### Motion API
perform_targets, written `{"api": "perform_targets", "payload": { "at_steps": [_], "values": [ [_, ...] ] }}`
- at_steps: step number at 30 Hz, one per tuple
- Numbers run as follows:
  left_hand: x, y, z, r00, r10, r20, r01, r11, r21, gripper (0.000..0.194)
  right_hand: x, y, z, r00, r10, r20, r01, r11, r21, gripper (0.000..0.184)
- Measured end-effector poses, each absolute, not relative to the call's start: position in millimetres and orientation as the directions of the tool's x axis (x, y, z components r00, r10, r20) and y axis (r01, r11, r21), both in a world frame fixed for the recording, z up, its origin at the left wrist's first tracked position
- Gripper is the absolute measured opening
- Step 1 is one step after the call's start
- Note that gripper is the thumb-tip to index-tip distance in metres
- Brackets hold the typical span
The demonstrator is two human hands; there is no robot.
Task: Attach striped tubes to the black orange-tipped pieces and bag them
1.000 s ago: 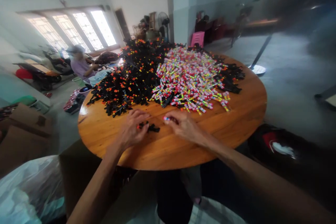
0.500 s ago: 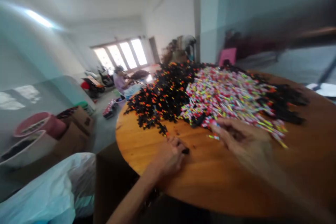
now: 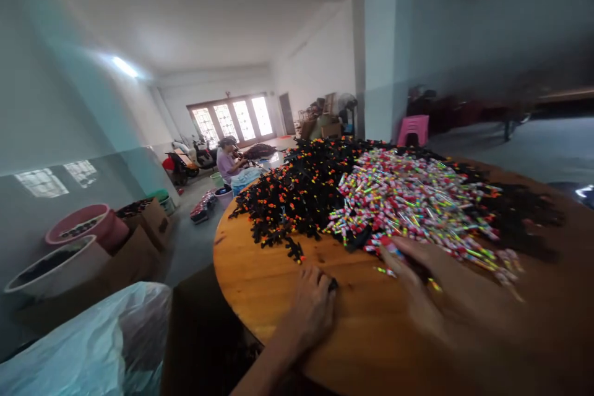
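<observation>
My left hand [image 3: 314, 300] rests on the wooden table [image 3: 260, 284] with its fingers curled closed around a small black piece [image 3: 333, 284], mostly hidden. My right hand [image 3: 434, 278], smeared by motion, reaches to the near edge of a heap of small white, red and yellow stick-like pieces [image 3: 408, 192]. Its thumb and forefinger close on a small red-and-blue piece [image 3: 391, 245] there. Left of and behind that heap spreads a pile of black pieces with orange and yellow tips [image 3: 297, 179]. One small yellow-green piece [image 3: 385, 271] lies loose near my right fingertips.
Left of the table are a pale plastic bag [image 3: 93, 340], a white tub [image 3: 28, 281], a pink tub [image 3: 111, 229] and cardboard boxes [image 3: 146, 250]. Further off, a seated person [image 3: 227, 162] works near parked scooters. Pink stools [image 3: 413, 129] stand behind the table.
The camera has tilted up, so the table and heaps sit lower in the picture. Both hands stay near the same spots on the table, left one still closed.
</observation>
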State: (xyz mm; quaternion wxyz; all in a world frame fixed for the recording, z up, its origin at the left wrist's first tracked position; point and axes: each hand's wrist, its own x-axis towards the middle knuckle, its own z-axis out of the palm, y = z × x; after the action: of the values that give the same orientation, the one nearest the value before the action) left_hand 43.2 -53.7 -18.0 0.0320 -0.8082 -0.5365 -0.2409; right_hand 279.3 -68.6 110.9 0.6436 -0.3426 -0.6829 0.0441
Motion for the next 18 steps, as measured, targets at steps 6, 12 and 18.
{"api": "perform_targets", "payload": {
  "at_steps": [6, 12, 18],
  "values": [
    [39.7, -52.5, -15.2, 0.35, 0.787, 0.508, 0.836, -0.507, 0.209, 0.019, 274.8, -62.9, 73.4, 0.035, 0.76, 0.649, 0.196, 0.631, -0.75, 0.015],
    [42.2, -36.6, -10.0, 0.43, 0.646, 0.631, 0.718, -0.668, 0.195, 0.016, 286.3, -42.6, 15.1, -0.198, 0.958, 0.21, -0.018, 0.21, -0.978, 0.026],
    [66.1, -30.8, 2.5, 0.529, 0.581, 0.618, 0.626, -0.759, 0.178, 0.016, 289.3, -16.5, -1.0, -0.264, 0.965, -0.005, -0.131, -0.041, -0.991, 0.034]
  ]
}}
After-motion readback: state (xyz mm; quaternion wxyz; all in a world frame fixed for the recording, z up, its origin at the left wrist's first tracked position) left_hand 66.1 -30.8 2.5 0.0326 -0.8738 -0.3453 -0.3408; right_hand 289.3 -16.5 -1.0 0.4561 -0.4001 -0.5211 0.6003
